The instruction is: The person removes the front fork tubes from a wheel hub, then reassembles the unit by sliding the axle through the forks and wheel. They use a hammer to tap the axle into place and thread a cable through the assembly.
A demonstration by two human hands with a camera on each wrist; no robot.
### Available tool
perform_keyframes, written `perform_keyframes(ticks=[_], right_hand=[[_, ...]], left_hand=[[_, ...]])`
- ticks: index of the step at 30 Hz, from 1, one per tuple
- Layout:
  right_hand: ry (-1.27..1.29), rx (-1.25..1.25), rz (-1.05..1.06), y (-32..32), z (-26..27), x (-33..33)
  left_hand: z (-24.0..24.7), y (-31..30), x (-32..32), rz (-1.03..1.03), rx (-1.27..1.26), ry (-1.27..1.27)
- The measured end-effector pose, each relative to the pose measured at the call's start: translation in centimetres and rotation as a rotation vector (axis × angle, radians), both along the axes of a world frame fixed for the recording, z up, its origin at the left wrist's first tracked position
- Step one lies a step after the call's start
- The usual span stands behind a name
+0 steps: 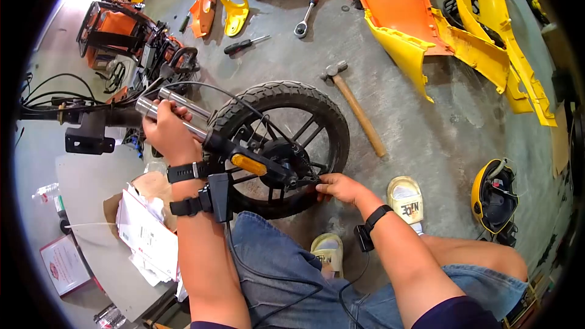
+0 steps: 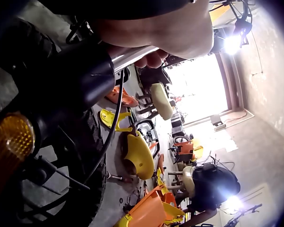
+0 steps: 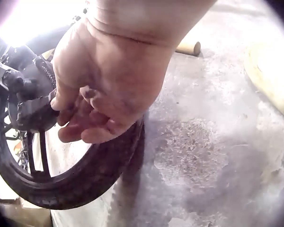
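In the head view, a wheel (image 1: 339,128) with a knobby black tyre and black spokes is on a fork with two chrome tubes (image 1: 146,108). My left hand (image 1: 169,135) grips the chrome tubes, fingers wrapped round from above. Below it, the black lower fork leg carries an amber reflector (image 1: 248,164). Down at the hub, my right hand (image 1: 342,189) pinches the end of a black block-like part (image 3: 34,112) between thumb and fingers. The right wrist view shows the thumb on that part and the other fingers curled beneath; the fingertips' far side is hidden.
Right of the wheel lies a hammer (image 1: 359,113). Beyond are a ratchet (image 1: 309,12), a screwdriver (image 1: 245,45) and orange and yellow body panels (image 1: 396,6). A yellow helmet (image 1: 481,198) sits at right. Papers (image 1: 146,231) lie on a grey surface at left.
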State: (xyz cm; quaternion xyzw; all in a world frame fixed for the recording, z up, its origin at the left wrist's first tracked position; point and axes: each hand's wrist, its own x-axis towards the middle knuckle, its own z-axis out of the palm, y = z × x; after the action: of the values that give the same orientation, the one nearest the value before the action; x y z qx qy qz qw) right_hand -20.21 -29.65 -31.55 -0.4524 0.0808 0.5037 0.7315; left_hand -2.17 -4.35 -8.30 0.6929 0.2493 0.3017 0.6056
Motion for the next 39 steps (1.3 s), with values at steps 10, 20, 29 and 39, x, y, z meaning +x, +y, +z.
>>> perform_keyframes(ticks=[10, 20, 29, 39], right_hand=[[-0.153, -0.326, -0.081, 0.3, 0.7, -0.2], [0.323, 0.234, -0.395, -0.1, -0.4, 0.0], [-0.003, -0.015, -0.154, 0.3, 0.7, 1.7], [0.08, -0.048, -0.257, 1.2, 0.9, 1.7]], left_hand=[[0.0, -0.2, 0.1, 0.008, -0.007, 0.006], [-0.2, 0.1, 0.2, -0.012, -0.003, 0.009], [-0.1, -0.2, 0.2, -0.004, 0.004, 0.002], [-0.1, -0.2, 0.2, -0.014, 0.004, -0.001]])
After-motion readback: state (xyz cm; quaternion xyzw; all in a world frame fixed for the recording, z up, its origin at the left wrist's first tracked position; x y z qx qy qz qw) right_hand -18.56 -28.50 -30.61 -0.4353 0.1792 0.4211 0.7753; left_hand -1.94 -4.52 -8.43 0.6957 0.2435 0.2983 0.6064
